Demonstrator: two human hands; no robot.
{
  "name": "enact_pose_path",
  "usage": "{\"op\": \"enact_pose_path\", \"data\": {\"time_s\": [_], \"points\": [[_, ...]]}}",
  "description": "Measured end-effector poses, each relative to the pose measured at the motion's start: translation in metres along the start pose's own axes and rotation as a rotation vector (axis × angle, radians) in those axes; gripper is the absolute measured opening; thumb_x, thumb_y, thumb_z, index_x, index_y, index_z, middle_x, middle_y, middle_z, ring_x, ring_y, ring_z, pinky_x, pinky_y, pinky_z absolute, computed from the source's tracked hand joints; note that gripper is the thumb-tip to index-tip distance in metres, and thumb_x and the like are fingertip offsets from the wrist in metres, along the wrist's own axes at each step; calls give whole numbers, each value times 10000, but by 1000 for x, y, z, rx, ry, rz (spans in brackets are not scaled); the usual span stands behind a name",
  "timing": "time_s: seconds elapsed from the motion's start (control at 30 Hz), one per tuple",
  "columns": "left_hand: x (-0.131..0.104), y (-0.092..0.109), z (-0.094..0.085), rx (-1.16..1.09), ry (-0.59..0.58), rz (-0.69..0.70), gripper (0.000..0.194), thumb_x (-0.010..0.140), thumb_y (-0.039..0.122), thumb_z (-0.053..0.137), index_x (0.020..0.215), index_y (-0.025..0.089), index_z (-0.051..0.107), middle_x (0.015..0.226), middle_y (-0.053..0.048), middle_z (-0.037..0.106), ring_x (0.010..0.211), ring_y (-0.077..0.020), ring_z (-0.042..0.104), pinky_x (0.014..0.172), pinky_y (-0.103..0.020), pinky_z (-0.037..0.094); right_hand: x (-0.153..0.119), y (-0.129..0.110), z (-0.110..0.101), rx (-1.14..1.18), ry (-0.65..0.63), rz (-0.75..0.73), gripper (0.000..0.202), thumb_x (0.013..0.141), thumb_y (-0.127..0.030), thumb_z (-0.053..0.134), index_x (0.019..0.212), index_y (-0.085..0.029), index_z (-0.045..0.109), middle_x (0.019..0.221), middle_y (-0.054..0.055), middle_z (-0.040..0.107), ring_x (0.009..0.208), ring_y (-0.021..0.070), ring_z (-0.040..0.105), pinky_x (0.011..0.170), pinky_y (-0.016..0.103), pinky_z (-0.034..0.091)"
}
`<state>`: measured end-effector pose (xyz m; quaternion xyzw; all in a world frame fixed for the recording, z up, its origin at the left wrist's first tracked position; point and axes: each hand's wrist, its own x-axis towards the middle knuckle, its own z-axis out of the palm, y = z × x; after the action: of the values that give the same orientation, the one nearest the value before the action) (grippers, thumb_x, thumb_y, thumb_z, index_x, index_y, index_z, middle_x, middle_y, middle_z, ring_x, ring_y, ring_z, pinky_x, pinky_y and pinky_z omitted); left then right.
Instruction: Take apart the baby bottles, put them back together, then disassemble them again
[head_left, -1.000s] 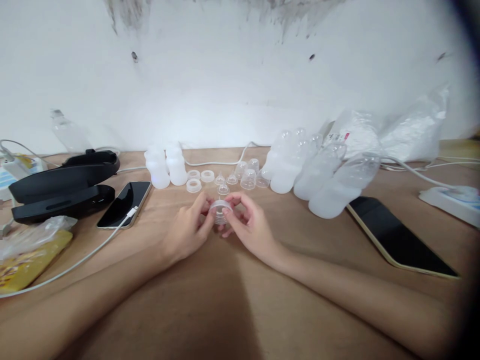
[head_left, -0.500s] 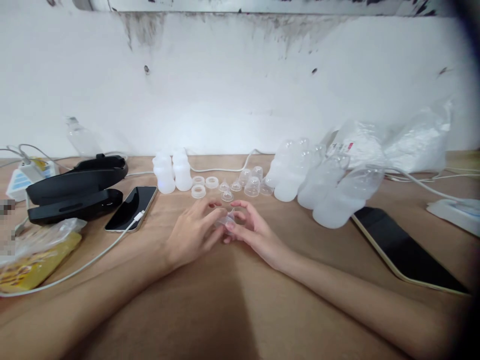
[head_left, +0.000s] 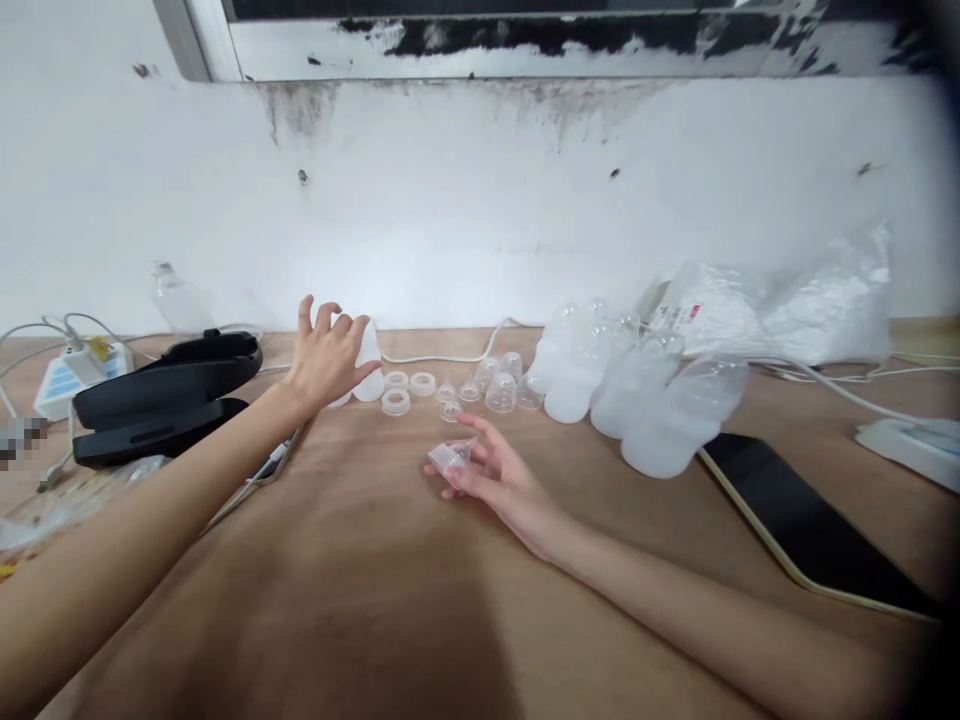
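Observation:
My right hand (head_left: 510,480) pinches a clear baby bottle nipple set in a collar ring (head_left: 451,457), low over the table. Its ribbed ring faces left and the nipple points right. At the back left, my left hand (head_left: 328,358) hovers over two white baby bottles, fingers apart and thumb stretched out. The right-hand bottle (head_left: 369,362) shows beside the thumb; the other is mostly hidden behind the hand. Between the hands lie several loose collar rings (head_left: 395,403), several clear nipples (head_left: 451,411) and several clear domed caps (head_left: 500,394).
Several capped frosted bottles (head_left: 568,385) stand in a cluster back right, before a plastic bag (head_left: 817,310). A large phone (head_left: 795,520) lies at right. At left are a black case (head_left: 165,385), a power strip (head_left: 56,385) and a phone (head_left: 279,460) partly under my left arm.
My left hand has let go of the nipple and ring and moved back and left to the white bottles. My right hand still holds the piece. The view has tilted up.

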<state>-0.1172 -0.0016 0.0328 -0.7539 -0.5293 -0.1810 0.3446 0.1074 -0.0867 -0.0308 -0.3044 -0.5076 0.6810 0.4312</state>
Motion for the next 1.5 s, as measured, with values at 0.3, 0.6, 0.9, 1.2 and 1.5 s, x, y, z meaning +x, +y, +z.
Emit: {"op": "enact_pose_path", "data": {"time_s": [0.3, 0.6, 0.9, 1.2, 1.5], "points": [[-32, 39, -77, -496, 40, -89, 498, 708, 377, 588, 1106, 149, 395, 988, -81, 519, 877, -198, 537, 762, -324, 441, 3, -12, -20, 91, 52, -72, 505, 657, -204, 668, 1086, -256, 405, 942, 20, 573, 967, 201, 570, 843, 379, 433], [-73, 83, -42, -1102, -264, -266, 443, 699, 352, 610, 1076, 203, 432, 1074, -49, 557, 984, -213, 527, 837, -351, 434, 3, -16, -41, 117, 71, -99, 292, 702, -237, 643, 972, -234, 532, 911, 7, 606, 887, 165, 599, 686, 262, 476], [-68, 70, -31, -1455, -439, -366, 377, 707, 351, 588, 1031, 196, 475, 1081, -61, 588, 1013, -255, 536, 844, -420, 445, 2, -21, -38, 167, 60, -8, 278, 725, -224, 615, 983, -210, 513, 1021, 40, 604, 982, 170, 569, 809, 290, 466], [-72, 73, -32, -1505, -528, -322, 336, 687, 315, 604, 952, 200, 432, 1007, -55, 587, 977, -216, 556, 808, -385, 466, 2, -17, -39, 191, 16, -21, 247, 737, -207, 604, 969, -204, 521, 990, 28, 614, 983, 169, 568, 823, 299, 462], [-72, 70, -42, -1099, -426, -195, 367, 705, 395, 584, 1004, 198, 504, 978, -39, 594, 889, -212, 555, 756, -337, 457, 0, -15, -37, 2, -10, -112, 351, 653, -139, 665, 938, -264, 505, 934, -28, 577, 884, 117, 561, 878, 325, 418]]}}
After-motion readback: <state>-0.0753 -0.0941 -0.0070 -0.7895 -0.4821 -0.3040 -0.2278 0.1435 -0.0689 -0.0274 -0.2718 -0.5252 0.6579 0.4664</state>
